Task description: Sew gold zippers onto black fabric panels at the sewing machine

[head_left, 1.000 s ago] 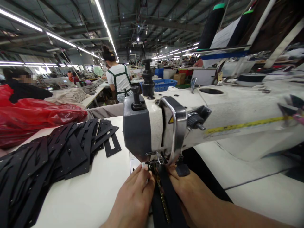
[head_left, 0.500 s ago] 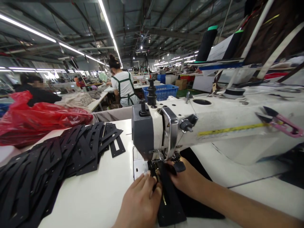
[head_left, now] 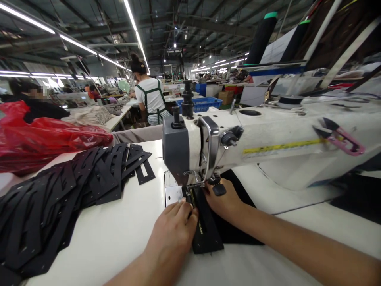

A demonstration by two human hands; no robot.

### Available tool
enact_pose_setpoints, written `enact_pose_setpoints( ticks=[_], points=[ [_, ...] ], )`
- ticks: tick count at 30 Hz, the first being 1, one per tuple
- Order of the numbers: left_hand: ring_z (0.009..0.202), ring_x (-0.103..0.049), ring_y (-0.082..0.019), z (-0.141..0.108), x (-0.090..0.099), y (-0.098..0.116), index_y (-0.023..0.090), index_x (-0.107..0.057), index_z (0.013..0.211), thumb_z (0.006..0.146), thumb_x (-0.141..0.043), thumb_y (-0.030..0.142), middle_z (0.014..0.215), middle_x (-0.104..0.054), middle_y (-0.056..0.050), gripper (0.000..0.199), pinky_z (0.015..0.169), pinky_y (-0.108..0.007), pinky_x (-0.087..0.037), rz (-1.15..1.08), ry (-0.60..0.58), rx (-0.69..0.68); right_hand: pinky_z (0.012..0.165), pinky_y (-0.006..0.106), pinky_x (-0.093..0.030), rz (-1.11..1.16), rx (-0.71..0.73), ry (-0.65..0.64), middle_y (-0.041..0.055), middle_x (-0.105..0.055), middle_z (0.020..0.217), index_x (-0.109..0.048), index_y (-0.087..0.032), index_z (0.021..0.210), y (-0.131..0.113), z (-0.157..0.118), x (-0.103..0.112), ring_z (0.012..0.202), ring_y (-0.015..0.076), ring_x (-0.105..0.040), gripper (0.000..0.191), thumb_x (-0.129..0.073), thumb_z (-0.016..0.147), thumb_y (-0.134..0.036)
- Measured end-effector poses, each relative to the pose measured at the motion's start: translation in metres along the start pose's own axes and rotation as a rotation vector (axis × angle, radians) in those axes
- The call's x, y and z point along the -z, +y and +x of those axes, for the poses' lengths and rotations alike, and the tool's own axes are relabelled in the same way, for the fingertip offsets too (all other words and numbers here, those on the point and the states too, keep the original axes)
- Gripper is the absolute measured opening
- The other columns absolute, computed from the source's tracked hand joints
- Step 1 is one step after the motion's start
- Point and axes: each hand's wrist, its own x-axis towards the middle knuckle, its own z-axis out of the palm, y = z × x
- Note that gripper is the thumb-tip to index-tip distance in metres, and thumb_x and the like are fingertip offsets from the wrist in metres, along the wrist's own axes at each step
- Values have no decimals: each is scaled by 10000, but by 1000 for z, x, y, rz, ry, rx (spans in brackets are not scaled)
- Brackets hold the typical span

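Observation:
A black fabric panel (head_left: 208,238) with a gold-toothed zipper (head_left: 200,222) down its middle lies under the presser foot of a white sewing machine (head_left: 268,139). On the panel's left side, my left hand (head_left: 175,222) has its fingers and thumb closed at the zipper edge, just in front of the foot. My right hand (head_left: 224,198) reaches in from the right, closed at the panel's right edge beside the needle area. Its fingertips are partly hidden behind the machine's dark lever. Wider black cloth (head_left: 238,232) spreads beneath the panel and right forearm.
Slotted black pieces (head_left: 98,174) are heaped on the table's left, by a red plastic bag (head_left: 53,135). Pink-handled thread snips (head_left: 347,141) rest on the machine arm, above a yellow tape measure (head_left: 279,147). Thread cones (head_left: 262,39) stand behind. A co-worker (head_left: 150,95) sits ahead.
The panel has slid a little forward under the presser foot, its near end now closer to the machine. Both hands stay on it. The camera view has shifted, so the scene sits higher.

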Motion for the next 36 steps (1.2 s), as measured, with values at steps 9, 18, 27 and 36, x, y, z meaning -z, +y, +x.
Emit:
enact_pose_setpoints(
  ticks=[9, 18, 27, 36],
  points=[
    [966, -628, -225, -25, 5, 7, 67, -602, 1012, 912, -287, 75, 1010, -658, -158, 331, 809, -350, -544, 19, 8, -173, 942, 321, -445, 87, 549, 30, 107, -585, 1181, -584, -114, 1136, -11, -75, 33, 1132, 183, -513, 345, -389, 854, -76],
    [885, -660, -182, -14, 5, -1, 91, -633, 915, 934, -257, 85, 904, -694, -93, 376, 806, -280, -540, 59, 65, -193, 901, 331, -476, 112, 540, 93, 105, -594, 1161, -609, -122, 1106, -5, -62, 23, 1079, 197, -555, 351, -324, 901, -123],
    [857, -668, -194, -7, 3, -8, 92, -635, 869, 936, -260, 84, 880, -697, -92, 381, 764, -298, -560, 2, 108, -127, 898, 364, -479, 110, 524, 70, 138, -626, 1100, -624, -121, 1077, -2, -53, 24, 1049, 230, -568, 323, -386, 860, -106],
    [858, -665, -180, -10, 1, -10, 112, -633, 901, 938, -302, 117, 858, -689, -91, 333, 769, -292, -561, -75, 109, -88, 790, 381, -489, 133, 508, 184, 79, -617, 829, -646, -177, 801, -9, -57, 13, 815, 191, -569, 269, -394, 895, -189]
  ],
)
